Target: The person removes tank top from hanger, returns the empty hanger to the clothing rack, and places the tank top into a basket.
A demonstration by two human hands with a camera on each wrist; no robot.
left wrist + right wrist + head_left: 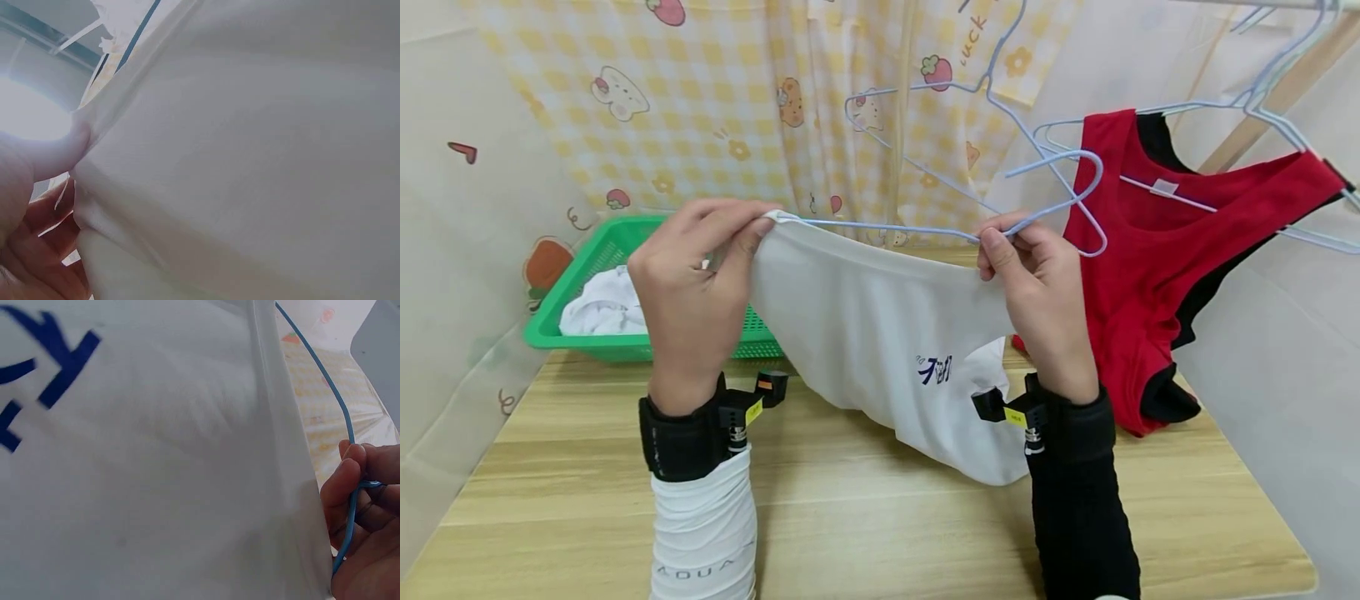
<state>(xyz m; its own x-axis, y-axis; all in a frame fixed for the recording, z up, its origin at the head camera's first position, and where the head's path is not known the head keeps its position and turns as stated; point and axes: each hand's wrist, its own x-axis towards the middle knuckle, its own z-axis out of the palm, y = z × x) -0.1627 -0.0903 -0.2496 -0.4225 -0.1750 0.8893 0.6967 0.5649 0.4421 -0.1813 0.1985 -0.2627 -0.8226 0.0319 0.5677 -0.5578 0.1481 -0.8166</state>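
Note:
A white garment point(865, 333) with dark blue print hangs above the table between the two hands. My left hand point(696, 283) pinches its upper left corner between thumb and fingers, where one end of a light blue wire hanger point(887, 227) meets the cloth. My right hand point(1045, 292) pinches that hanger by its neck, and the hook curves up to the right. In the right wrist view the hanger wire point(325, 375) runs beside the garment's edge into the fingers. Behind the cloth, the hanger's far part is hidden.
A green basket point(542, 329) with white cloth point(602, 304) in it stands at the table's back left. On the right, a red and black sleeveless top point(1120, 275) hangs from a rack. An unloaded blue hanger point(917, 86) hangs before the checked curtain point(700, 100).

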